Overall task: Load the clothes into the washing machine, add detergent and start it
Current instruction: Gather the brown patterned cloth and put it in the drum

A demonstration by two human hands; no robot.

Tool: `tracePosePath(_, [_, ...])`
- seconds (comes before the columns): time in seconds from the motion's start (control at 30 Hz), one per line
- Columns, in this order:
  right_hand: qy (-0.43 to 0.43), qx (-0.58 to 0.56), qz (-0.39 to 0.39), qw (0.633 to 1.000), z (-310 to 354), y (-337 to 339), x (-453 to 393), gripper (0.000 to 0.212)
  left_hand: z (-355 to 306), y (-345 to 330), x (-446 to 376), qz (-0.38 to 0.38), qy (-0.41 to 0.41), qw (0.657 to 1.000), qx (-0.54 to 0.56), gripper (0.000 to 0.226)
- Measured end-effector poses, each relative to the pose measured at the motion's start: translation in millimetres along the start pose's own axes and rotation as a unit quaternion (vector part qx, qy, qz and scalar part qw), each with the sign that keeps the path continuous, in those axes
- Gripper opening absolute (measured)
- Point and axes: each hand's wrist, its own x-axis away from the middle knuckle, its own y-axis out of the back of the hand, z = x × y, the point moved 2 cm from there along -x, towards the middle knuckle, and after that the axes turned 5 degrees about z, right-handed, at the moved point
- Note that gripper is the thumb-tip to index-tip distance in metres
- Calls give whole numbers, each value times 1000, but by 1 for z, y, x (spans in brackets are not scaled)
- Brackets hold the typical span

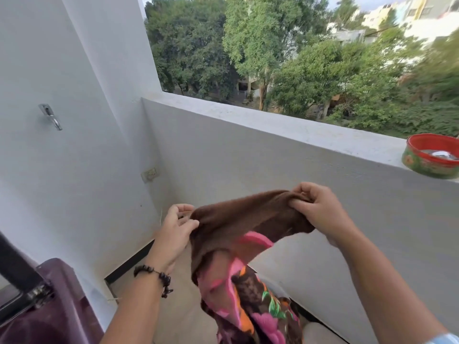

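Observation:
I hold up a brown garment (248, 219) with a pink, orange and green flower print; it hangs down between my arms over the balcony floor. My right hand (320, 209) grips its upper right edge with curled fingers. My left hand (177, 228) pinches the upper left edge between thumb and fingers; a dark bead bracelet sits on that wrist. The purple top of the washing machine (57, 314) with its raised dark lid (17, 276) shows at the bottom left corner, left of the garment.
A grey balcony parapet (273, 125) runs across in front of me, with a red and green round tin (433, 156) on its ledge at the right. A metal hook (51, 116) and a wall socket (149, 174) sit on the left wall. Trees and buildings lie beyond.

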Motion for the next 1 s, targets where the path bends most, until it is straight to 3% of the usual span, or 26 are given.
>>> tracePosePath(0.07, [22, 52, 22, 998, 23, -3, 2, 17, -1, 1, 3, 29, -38, 998, -49, 36])
tracePosePath(0.17, [59, 181, 133, 973, 60, -31, 12, 22, -22, -20, 18, 180, -100, 974, -94, 61])
tracePosePath(0.23, [89, 195, 203, 955, 75, -55, 20, 24, -32, -40, 26, 246, -125, 953, -126, 67])
tracePosePath(0.3, [120, 173, 210, 955, 82, -71, 23, 23, -38, -51, 30, 207, -164, 958, -110, 50])
tracePosePath(0.4, [141, 74, 143, 977, 82, -75, 21, 20, -42, -41, 31, 110, -204, 968, -97, 16])
tracePosePath(0.5, [134, 12, 101, 986, 71, -79, 25, 17, -37, -24, 34, 103, -183, 974, -85, 5])
tracePosePath(0.7, [107, -51, 140, 983, 53, -104, 38, 14, -36, -3, 51, 97, -191, 974, -77, 6])
tracePosePath(0.9, [166, 63, 135, 975, 65, -112, 51, 22, -36, 4, 67, 177, -137, 974, 23, 27])
tracePosePath(1.0, [146, 53, 184, 970, 67, -112, 57, 22, -38, 7, 73, 194, -126, 973, 28, 30])
